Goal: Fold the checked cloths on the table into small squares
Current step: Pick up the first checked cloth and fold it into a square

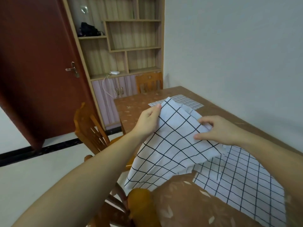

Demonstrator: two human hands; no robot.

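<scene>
Hands are lifting a checked cloth (172, 145) above the near left edge of a brown patterned table (188, 210), partway through a fold. The left hand (148, 122) is pinching the cloth's upper corner, fingers curled tight around the hem, while the right hand (218, 130) is gripping the opposite edge with thumb and bent fingers closing on a bunched layer. The cloth's lower part is hanging over the table's near left edge, toward a wooden chair (91, 128). A second checked cloth (246, 177) is lying flat along the near right side, partly under the raised one, and a third, finer-checked cloth (188, 101) is resting flat near the far edge. To fold cleanly, the person is probably best matching corner to corner, using the printed lines as guides, keeping the fabric taut between both hands, then laying it on the table and smoothing the crease before halving again.
</scene>
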